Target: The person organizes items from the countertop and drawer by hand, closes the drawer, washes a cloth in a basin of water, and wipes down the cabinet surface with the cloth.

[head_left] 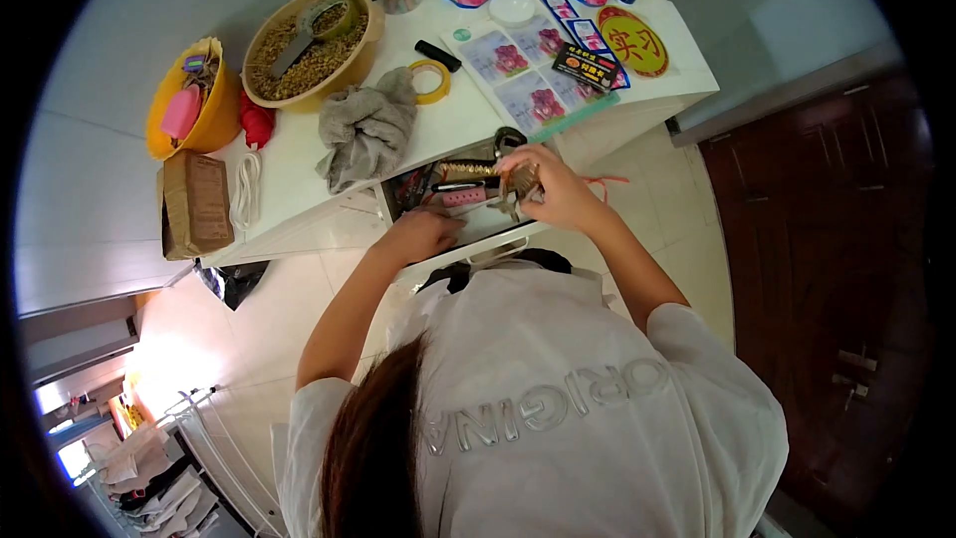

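A brownish, metallic-looking bundle is being pinched by the curled right hand over the right end of the drawer, its narrower part being pointed toward the drawer's front, its long axis roughly front to back. Its outline is being partly hidden by the fingers. The left hand is being held bent over the drawer's front-left edge, its fingertips being obscured; whether anything is being gripped there cannot be told.
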Demonstrator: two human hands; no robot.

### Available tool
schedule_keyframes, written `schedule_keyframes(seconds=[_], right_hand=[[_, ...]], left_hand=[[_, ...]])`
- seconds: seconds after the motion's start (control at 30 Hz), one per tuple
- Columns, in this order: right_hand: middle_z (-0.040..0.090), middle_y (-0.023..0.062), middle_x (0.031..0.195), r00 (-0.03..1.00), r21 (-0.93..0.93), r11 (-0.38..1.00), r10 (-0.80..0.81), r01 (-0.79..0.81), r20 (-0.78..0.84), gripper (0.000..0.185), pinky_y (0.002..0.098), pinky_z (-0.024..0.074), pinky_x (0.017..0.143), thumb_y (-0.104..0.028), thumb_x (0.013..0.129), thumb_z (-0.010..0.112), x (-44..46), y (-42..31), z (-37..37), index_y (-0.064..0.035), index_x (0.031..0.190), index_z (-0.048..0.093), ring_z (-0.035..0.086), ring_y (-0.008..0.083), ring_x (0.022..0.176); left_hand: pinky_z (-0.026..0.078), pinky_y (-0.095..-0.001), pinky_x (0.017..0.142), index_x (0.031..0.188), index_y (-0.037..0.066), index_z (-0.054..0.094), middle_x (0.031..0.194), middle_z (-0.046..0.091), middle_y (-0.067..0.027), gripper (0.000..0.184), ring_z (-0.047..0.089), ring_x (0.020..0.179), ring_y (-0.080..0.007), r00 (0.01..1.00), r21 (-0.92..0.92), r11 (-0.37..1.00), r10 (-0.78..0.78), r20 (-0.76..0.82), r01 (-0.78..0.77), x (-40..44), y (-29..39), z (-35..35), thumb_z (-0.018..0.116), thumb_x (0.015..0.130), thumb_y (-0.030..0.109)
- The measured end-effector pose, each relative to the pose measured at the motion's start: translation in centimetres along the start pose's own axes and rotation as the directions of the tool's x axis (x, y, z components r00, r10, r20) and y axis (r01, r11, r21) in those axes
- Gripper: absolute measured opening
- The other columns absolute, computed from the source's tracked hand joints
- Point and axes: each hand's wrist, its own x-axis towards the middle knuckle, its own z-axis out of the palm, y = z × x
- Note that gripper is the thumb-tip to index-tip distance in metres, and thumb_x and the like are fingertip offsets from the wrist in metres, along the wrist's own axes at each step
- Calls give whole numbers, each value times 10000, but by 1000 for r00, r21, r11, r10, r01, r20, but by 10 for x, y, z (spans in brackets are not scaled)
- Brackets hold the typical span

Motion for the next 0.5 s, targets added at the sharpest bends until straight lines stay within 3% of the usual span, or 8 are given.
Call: schedule_keyframes(seconds=[0.1, 0.2, 0.23, 0.33, 0.4, 0.43, 0.5], right_hand=[[542, 64, 1035, 995, -76, 997, -16, 24, 95, 453, 332, 389, 898, 11, 606, 619, -9, -14, 1, -73, 1026, 473, 496, 239, 1028], [552, 64, 1021, 950, -32, 984, 176, -173, 258, 443, 327, 399, 878, -2, 627, 612, -4, -10, 8, -78, 1037, 463, 510, 237, 1002], [554, 64, 1003, 952, 2, 985, 165, -172, 258, 450, 318, 430, 821, -1, 638, 602, -1, -2, 14, -78, 1053, 448, 541, 225, 937], [551, 66, 997, 839, 109, 932, 256, -347, 479, 464, 313, 457, 753, 23, 641, 589, 16, 8, 14, -74, 1067, 434, 564, 207, 870], [550, 62, 1003, 812, 99, 955, 180, -279, 555, 474, 308, 464, 726, 38, 644, 584, 20, 36, 24, -78, 1075, 426, 568, 188, 852], [549, 60, 1006, 794, 95, 965, 144, -245, 590, 480, 306, 468, 713, 46, 645, 582, 23, 42, 26, -80, 1079, 422, 571, 179, 842], [548, 54, 1017, 734, 127, 931, 180, -342, 655, 498, 302, 463, 733, 58, 645, 573, 28, 47, 25, -79, 1098, 419, 562, 169, 866]], left_hand=[[427, -389, 832, 1092, 133, 605, 959, 594, -156, 368, 553, 941, -309, 998, 86, 996, -2, -56, 6, -3, -2, 7, 589, 725, 121], [409, -396, 857, 1150, 154, 578, 987, 595, -167, 420, 550, 959, -305, 1000, 60, 998, 8, -29, -7, -1, -3, 5, 569, 735, 95], [406, -397, 860, 1155, 153, 574, 990, 597, -171, 421, 551, 956, -308, 998, 11, 999, -48, 33, 48, 0, -2, 3, 558, 740, 85], [410, -399, 849, 1172, 153, 561, 977, 603, -182, 427, 559, 931, -322, 959, -63, 979, -175, 223, 194, 1, 8, -13, 527, 756, 64], [428, -403, 815, 1185, 159, 552, 939, 609, -190, 433, 571, 891, -338, 918, -41, 970, -212, 336, 239, 0, 16, -25, 509, 766, 59], [437, -406, 788, 1171, 151, 559, 918, 611, -190, 418, 575, 863, -344, 954, -42, 987, -141, 265, 157, -3, 9, -17, 508, 766, 60], [455, -411, 734, 1143, 135, 571, 876, 614, -191, 389, 582, 809, -356, 993, -24, 1000, 8, 118, -5, -10, -2, -5, 507, 766, 63]])
